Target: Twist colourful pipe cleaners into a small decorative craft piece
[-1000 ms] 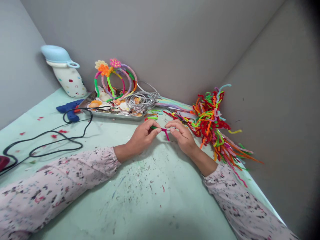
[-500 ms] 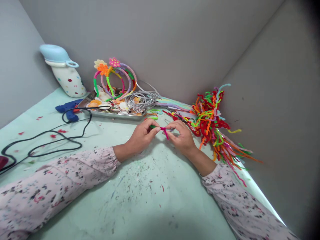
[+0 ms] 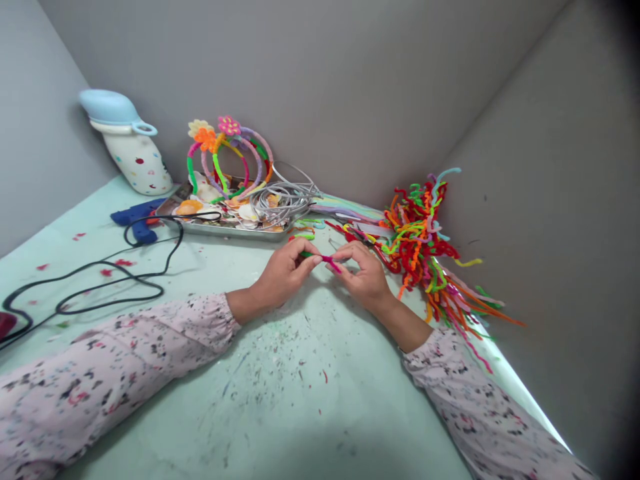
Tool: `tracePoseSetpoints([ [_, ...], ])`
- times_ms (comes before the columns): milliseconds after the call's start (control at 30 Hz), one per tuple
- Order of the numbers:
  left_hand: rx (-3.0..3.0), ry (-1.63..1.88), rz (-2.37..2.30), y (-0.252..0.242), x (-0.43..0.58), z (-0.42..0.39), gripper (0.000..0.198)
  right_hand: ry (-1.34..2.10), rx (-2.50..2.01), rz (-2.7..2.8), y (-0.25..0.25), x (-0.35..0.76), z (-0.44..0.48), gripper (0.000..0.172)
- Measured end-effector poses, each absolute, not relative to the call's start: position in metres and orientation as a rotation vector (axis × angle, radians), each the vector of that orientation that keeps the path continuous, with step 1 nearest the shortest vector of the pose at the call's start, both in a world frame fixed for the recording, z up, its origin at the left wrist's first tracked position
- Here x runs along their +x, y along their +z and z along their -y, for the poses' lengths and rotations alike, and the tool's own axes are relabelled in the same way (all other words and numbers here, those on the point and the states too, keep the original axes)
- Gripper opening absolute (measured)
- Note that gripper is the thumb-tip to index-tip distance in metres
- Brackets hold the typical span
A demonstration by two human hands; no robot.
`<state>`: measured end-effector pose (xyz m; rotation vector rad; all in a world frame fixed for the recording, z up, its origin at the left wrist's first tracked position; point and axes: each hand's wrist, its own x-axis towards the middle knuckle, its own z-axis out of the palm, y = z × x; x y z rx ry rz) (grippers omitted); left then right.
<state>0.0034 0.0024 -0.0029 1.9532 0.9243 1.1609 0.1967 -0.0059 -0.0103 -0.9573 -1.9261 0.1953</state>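
Over the middle of the table my left hand [image 3: 281, 275] pinches a thin headband, mostly hidden by the fingers, with green fuzzy wrapping showing at the fingertips. A magenta pipe cleaner [image 3: 327, 259] is wound around the band between my two hands. My right hand [image 3: 367, 275] has thumb and forefinger closed on the free end of that pipe cleaner, close to the left fingertips. Short green and red fuzzy pieces [image 3: 304, 237] show just behind the left hand.
A metal tray [image 3: 235, 233] holds colourful flower headbands [image 3: 229, 125] and coiled silver wire bands [image 3: 285, 203]. Left of it are a blue glue gun [image 3: 143, 217], its black cable [image 3: 163, 267] and a bottle [image 3: 135, 157]. Tangled pipe cleaners [image 3: 417, 233] lie at right, against the wall.
The magenta tail hung down between the hands; now it slants toward my right thumb and is pinched there. Both hands have barely moved.
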Motion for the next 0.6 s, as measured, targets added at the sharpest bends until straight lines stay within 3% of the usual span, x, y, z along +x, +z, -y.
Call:
tracePoseSetpoints([
  [600, 2.04, 1.173, -0.892, 0.0005, 0.0025, -0.0009, 0.016, 0.544, -1.01, 1.807, -0.0084, 0.1937, 0.0091, 0.013],
])
